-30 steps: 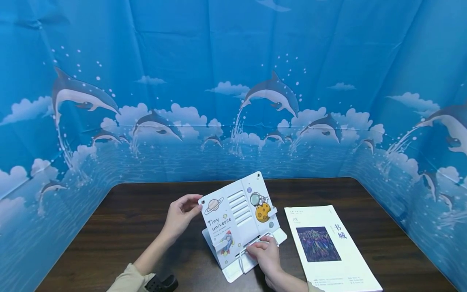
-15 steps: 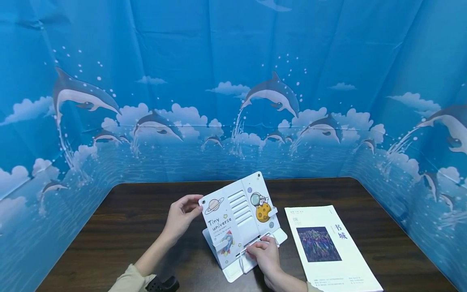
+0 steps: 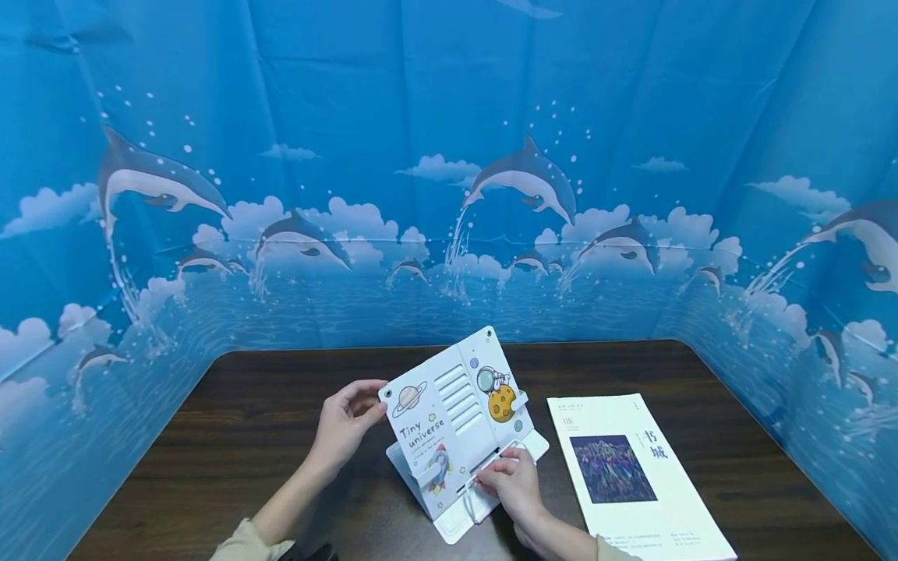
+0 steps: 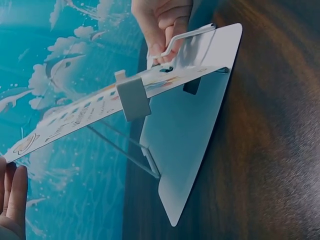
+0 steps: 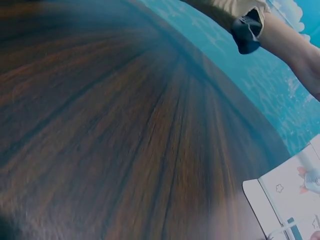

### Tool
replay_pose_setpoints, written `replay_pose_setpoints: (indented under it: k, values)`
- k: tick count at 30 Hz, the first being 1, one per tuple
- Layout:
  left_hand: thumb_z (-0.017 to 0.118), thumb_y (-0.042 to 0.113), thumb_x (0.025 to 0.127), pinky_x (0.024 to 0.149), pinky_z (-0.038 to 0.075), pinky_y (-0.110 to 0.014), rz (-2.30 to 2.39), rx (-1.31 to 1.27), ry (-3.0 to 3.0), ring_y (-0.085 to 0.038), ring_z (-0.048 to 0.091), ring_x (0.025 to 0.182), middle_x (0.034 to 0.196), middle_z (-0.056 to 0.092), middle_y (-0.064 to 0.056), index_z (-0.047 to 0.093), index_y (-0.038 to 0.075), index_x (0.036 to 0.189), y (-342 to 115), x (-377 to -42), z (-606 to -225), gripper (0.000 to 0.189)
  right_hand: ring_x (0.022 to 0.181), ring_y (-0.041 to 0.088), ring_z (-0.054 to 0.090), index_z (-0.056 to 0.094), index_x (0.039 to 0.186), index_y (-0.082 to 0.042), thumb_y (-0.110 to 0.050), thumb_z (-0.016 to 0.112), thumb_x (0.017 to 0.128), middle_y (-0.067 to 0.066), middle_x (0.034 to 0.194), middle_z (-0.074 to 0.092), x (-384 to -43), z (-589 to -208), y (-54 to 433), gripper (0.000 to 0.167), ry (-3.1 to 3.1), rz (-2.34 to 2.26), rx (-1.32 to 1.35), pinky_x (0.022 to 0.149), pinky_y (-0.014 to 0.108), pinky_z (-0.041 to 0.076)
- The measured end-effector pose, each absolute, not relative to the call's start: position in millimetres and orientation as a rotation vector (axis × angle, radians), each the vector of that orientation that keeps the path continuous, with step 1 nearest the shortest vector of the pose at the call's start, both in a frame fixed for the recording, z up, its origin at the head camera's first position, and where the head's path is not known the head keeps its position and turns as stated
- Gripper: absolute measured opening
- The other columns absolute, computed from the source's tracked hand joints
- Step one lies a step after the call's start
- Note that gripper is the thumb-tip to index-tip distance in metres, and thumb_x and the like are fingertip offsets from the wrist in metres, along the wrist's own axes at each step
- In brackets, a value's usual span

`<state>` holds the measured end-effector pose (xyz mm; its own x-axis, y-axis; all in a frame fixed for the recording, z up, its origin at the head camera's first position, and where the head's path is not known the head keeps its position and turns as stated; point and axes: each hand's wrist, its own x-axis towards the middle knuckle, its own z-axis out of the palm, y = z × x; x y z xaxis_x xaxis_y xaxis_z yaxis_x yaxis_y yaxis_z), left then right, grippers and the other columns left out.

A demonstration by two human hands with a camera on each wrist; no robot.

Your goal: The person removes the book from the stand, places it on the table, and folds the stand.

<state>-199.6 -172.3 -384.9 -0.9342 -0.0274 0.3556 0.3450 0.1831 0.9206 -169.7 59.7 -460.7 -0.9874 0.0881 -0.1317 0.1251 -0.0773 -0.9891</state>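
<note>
A white metal book stand [image 3: 459, 448], printed with planets, a rocket, an astronaut and "Tiny universe", stands tilted back on the table. My left hand [image 3: 341, 425] pinches the upper left corner of its panel between thumb and fingers. At the stand's lower edge, my right hand [image 3: 515, 485] pinches the white wire page holder [image 4: 187, 36], seen from the side in the left wrist view. Behind the panel, a wire prop [image 4: 120, 152] runs down to the base plate [image 4: 175, 130]. Only a corner of the stand shows in the right wrist view; the right hand is mostly out of it.
To the right of the stand lies a white magazine [image 3: 610, 413] with a dark picture on its cover. The dark wooden table [image 3: 245, 413] is bordered by a blue dolphin curtain [image 3: 379, 156]. A black device [image 5: 246, 32] sits by the left sleeve.
The book stand's upper part has shifted slightly left, with the left hand moving along. The right hand keeps its pinch on the wire page holder.
</note>
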Motion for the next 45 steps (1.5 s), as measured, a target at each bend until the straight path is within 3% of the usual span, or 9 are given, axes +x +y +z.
replay_pose_setpoints:
  k: [8,14,29,37,45]
  values:
    - [0.063,-0.012,0.076,0.064,0.053,-0.023,-1.875,-0.308,-2.111,-0.009,0.06,0.073,0.096,0.06,-0.021,0.059,-0.01,0.102,-169,-188,-386,0.027,0.058,0.009,0.058,0.029,0.107,0.01,0.009,0.061,0.072,0.0,0.065,0.057,-176,-459,70,0.047,2.133,-2.185,0.176,0.056,0.021,0.051]
    - [0.063,-0.014,0.074,0.063,0.054,-0.027,-1.87,-0.346,-2.072,-0.008,0.06,0.071,0.093,0.06,-0.016,0.058,-0.012,0.1,-166,-182,-388,0.026,0.058,0.008,0.057,0.029,0.108,0.011,0.011,0.058,0.072,0.0,0.064,0.057,-181,-459,77,0.046,2.065,-2.192,0.119,0.058,0.021,0.052]
    - [0.065,-0.016,0.069,0.061,0.054,-0.023,-1.911,-0.323,-2.043,-0.009,0.061,0.071,0.089,0.063,0.0,0.058,-0.011,0.096,-159,-168,-394,0.028,0.062,0.011,0.059,0.032,0.113,0.013,0.009,0.057,0.075,0.005,0.072,0.058,-198,-460,92,0.046,2.067,-2.052,-0.014,0.062,0.025,0.053]
    - [0.066,-0.015,0.069,0.063,0.054,-0.024,-1.954,-0.345,-2.023,-0.01,0.062,0.073,0.091,0.063,-0.006,0.057,-0.011,0.096,-155,-161,-393,0.029,0.063,0.011,0.058,0.032,0.116,0.014,0.01,0.057,0.075,0.013,0.079,0.058,-203,-451,97,0.048,2.073,-1.982,-0.056,0.063,0.027,0.053]
    - [0.069,-0.014,0.068,0.063,0.054,-0.026,-1.988,-0.374,-2.008,-0.01,0.062,0.075,0.09,0.063,-0.007,0.056,-0.012,0.095,-150,-155,-392,0.03,0.066,0.013,0.058,0.033,0.12,0.013,0.008,0.058,0.074,0.008,0.081,0.057,-213,-454,102,0.052,2.038,-1.951,-0.083,0.06,0.025,0.052]
